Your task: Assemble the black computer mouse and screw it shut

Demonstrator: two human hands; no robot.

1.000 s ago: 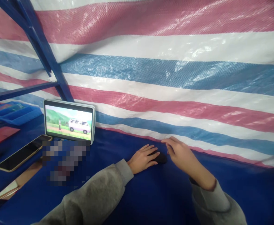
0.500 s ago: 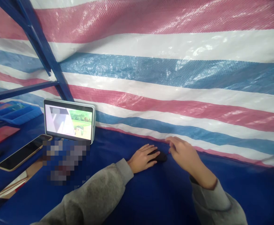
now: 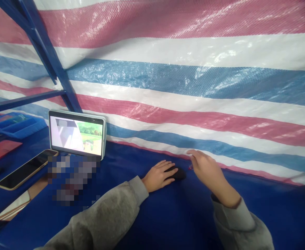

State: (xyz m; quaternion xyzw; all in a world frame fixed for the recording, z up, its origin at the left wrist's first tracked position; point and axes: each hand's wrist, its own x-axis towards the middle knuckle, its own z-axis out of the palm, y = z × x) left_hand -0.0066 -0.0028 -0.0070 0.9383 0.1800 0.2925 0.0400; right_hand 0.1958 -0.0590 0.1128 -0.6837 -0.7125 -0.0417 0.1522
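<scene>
My left hand (image 3: 159,176) lies palm down with its fingers spread over the left part of a dark, rounded object (image 3: 178,173) on the blue surface (image 3: 157,215). To the right, my right hand (image 3: 203,166) is raised near the foot of the striped sheet, fingers bent and pressed together. Just below its fingertips is a small pinkish-red thing (image 3: 190,167), too small to make out; whether the fingers hold it is unclear.
A tablet (image 3: 76,133) showing a picture leans at the back left. Left of it are a phone (image 3: 27,169), a red flat item (image 3: 1,151) and a blue tray (image 3: 24,127). Blue metal bars (image 3: 44,52) and a striped sheet (image 3: 183,80) stand behind.
My right hand has shifted slightly right, away from the dark object. My left hand stays in place.
</scene>
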